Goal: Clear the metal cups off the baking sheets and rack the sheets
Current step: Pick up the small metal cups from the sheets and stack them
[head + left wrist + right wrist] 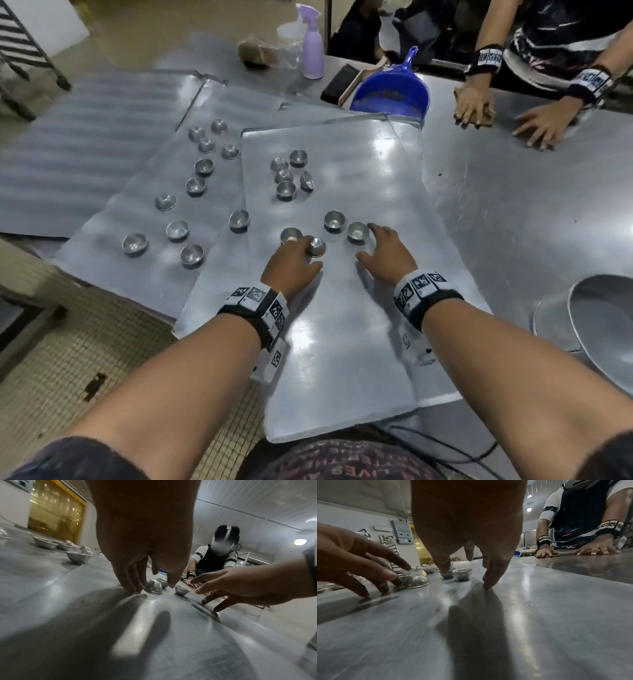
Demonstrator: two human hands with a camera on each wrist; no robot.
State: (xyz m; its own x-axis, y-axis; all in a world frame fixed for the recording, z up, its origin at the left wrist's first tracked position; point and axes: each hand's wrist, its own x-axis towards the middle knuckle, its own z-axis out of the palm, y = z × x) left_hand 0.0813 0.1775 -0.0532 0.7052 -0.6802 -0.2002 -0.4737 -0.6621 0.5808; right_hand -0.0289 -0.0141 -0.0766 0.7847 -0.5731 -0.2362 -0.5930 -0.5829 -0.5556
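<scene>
The top baking sheet (342, 308) lies in front of me on other sheets, with several small metal cups on it. My left hand (308, 255) reaches down over an overturned cup (317, 246); in the left wrist view its fingers (132, 586) and thumb straddle that cup (152, 586), and the fingertips touch the sheet. My right hand (368, 243) is spread around an upright cup (358, 233), fingertips (488, 585) on the sheet and that cup (462, 574) between them. Another upright cup (334, 221) stands just beyond. Neither hand grips anything.
A second sheet (102, 253) on the left carries several more cups. Behind stand a blue dustpan (390, 92) and a purple spray bottle (312, 48). A big metal bowl (603, 325) sits at the right. Another person's hands (537, 126) rest on the steel table (513, 212).
</scene>
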